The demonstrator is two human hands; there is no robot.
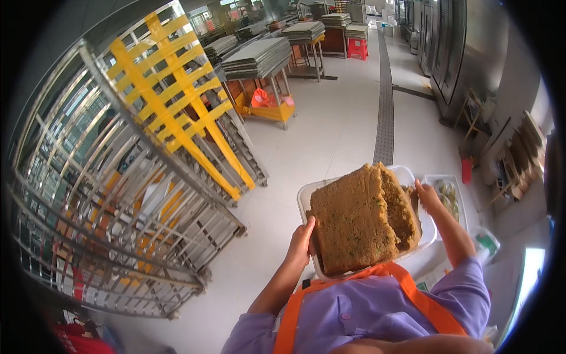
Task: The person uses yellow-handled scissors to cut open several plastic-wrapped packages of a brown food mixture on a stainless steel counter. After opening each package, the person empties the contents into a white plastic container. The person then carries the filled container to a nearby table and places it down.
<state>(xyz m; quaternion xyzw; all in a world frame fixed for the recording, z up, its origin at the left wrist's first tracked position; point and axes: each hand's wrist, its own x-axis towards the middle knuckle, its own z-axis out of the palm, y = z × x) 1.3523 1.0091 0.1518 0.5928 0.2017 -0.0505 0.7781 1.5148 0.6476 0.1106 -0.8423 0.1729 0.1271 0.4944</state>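
Observation:
Both hands carry a translucent plastic tub (304,198) in front of my body. A large brown block of crumbly filling or dough (349,217), flecked with green, fills most of it and rises above the rim. Its right part is split by a deep, rough crack. My left hand (302,241) grips the tub's left side, thumb against the block's edge. On the opposite side, my right hand (427,197) holds the rim with the thumb up. The fingers beneath the tub are hidden.
Wheeled metal racks (146,194) stand at the left, one crossed with yellow tape (177,101). Stacked trays (258,57) rest on tables ahead. A drain grate (384,101) runs along the floor beside steel cabinets (468,48). Another plastic bin (462,208) sits beyond my right hand.

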